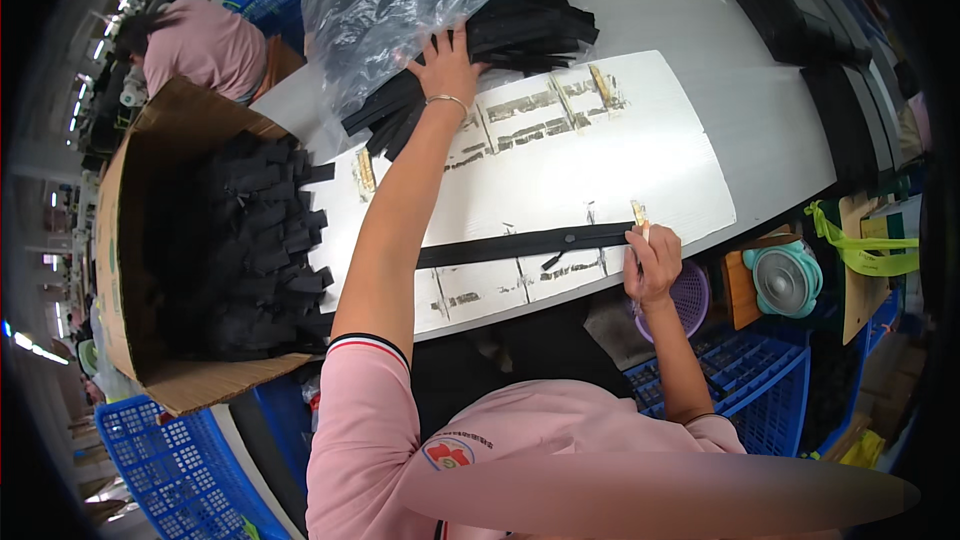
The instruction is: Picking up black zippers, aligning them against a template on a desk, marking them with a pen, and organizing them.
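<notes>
A long black strip [490, 248], which looks like a zipper, lies along the near side of a white board [640, 155]. It carries a small oval piece and a short tab beside it. At its right end my right hand [655, 260] is closed around a slim white pen-like stick [646, 231], mostly hidden by the fingers. My left hand [447, 70] reaches to the far side with fingers spread, resting on a pile of black strips [515, 30]. Part of that pile sits in a clear plastic bag [370, 10]. My left forearm crosses over the strip and hides its left end.
A cardboard box [150, 155] full of black strips stands at the left. Tape marks cover the board on the grey table [770, 130]. Black packs [785, 15] lie at the far right. Below are a teal fan [788, 278], a purple basket [690, 298] and blue crates [765, 380]. Another person [205, 45] sits far left.
</notes>
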Action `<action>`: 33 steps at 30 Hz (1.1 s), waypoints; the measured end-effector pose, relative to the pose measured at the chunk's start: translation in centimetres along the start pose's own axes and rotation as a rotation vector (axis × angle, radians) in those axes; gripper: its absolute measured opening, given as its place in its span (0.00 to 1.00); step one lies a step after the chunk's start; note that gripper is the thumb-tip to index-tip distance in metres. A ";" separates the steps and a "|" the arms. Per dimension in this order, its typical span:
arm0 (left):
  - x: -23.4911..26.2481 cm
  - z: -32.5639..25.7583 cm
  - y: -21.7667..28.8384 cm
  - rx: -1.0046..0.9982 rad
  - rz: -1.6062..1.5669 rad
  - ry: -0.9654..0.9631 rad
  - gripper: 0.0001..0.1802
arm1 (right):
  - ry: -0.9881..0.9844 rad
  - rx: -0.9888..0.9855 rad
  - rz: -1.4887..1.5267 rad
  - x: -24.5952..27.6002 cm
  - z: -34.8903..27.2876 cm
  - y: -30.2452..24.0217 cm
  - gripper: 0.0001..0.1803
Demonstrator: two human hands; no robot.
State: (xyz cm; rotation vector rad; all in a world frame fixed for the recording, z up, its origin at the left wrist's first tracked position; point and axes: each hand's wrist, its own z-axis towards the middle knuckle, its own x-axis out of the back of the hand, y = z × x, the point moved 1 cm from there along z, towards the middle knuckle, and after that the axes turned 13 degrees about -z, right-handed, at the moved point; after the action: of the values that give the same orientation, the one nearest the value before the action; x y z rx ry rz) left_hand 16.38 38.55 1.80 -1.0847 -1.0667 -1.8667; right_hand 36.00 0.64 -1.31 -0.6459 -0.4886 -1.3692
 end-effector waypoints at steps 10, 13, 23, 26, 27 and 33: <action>0.1 4.3 -2.1 0.116 0.034 0.046 0.51 | -0.006 -0.011 -0.004 0.0 -0.2 -0.2 0.14; -1.8 2.4 -1.0 0.091 0.128 0.109 0.53 | 0.019 -0.017 -0.020 -0.2 -0.1 -0.2 0.14; 2.4 -0.6 -1.0 -0.034 -0.549 -0.007 0.70 | -0.003 -0.021 -0.031 0.3 0.3 -0.1 0.14; 3.6 -1.2 -0.6 0.123 -0.923 0.085 0.66 | -0.083 -0.024 -0.038 1.2 0.8 -0.3 0.16; 3.8 -1.3 -0.4 0.242 -1.228 0.145 0.63 | -0.142 -0.024 -0.041 1.6 1.1 -0.4 0.17; 4.8 -0.6 -2.4 0.494 -1.883 0.371 0.41 | -0.229 0.197 -0.156 2.2 5.6 -1.7 0.17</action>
State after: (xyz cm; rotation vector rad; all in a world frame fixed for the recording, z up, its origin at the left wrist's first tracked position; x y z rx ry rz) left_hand 12.23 38.11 5.28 1.0575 -2.4213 -2.4426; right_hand 34.92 2.67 4.53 -0.6150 -0.8616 -1.3787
